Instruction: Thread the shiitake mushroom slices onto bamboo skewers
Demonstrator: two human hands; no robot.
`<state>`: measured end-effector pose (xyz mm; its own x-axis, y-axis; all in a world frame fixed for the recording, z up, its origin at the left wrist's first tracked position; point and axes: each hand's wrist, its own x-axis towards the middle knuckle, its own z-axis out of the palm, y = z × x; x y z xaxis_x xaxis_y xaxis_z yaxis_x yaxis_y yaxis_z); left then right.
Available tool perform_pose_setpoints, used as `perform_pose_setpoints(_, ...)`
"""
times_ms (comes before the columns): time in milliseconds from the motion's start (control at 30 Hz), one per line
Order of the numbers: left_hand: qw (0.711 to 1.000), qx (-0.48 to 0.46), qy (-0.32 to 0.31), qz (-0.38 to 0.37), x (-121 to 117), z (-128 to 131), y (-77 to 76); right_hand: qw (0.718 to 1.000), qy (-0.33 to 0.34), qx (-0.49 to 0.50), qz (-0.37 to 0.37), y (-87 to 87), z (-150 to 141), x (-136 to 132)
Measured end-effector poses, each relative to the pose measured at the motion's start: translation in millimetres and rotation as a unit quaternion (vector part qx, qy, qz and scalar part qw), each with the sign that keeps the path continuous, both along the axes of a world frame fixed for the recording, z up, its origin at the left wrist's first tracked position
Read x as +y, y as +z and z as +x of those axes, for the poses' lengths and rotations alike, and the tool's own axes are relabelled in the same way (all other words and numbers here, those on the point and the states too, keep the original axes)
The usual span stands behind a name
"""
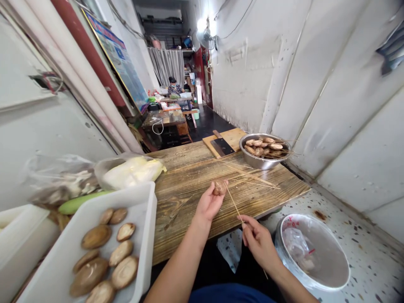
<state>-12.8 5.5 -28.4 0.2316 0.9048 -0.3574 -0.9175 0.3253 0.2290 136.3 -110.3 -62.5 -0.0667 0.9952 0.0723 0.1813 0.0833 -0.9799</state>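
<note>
A brown mushroom point(220, 187) is gripped in the fingers of my left hand point(210, 203), above the front part of the wooden table. My right hand point(258, 240) pinches a thin wooden skewer point(234, 204). The skewer's upper tip meets the mushroom; whether it has gone in I cannot tell. Its lower end sticks out below my right hand. Several loose skewers point(249, 174) lie on the table beyond my hands. To the left, a white plastic tub point(150, 227) holds several mushrooms point(96, 236), some cap up and some underside up. A steel bowl point(263, 163) at the back right contains skewered mushrooms point(263, 147).
A cleaver point(223, 147) rests on a cutting board point(236, 136) at the table's far edge. Bagged vegetables point(134, 170) and a green gourd point(80, 203) sit behind the tub. A lined bucket point(331, 261) stands on the floor at right. Another person point(174, 87) sits far back.
</note>
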Motion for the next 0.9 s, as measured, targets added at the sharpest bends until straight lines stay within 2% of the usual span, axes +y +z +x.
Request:
perform_pose_setpoints(133,0.999,-0.002,-0.037,0.002,-2.3,-2.3,-5.5,0.999,-0.011,-0.027,0.014,6.8,3.2,-7.7)
perform_pose_setpoints(300,0.999,-0.017,0.029,-0.010,-0.5,-4.7,-6.9,0.991,-0.022,-0.121,0.045,10.3,2.8,-20.6)
perform_pose_setpoints(667,0.998,-0.007,0.047,-0.031,-4.8,-2.9,3.7,0.982,0.014,-0.175,0.067,11.3,3.1,-19.2)
perform_pose_setpoints(900,0.999,0.008,0.046,-0.023,-5.5,-2.2,6.9,0.980,-0.001,-0.184,0.076,11.6,5.5,-17.6)
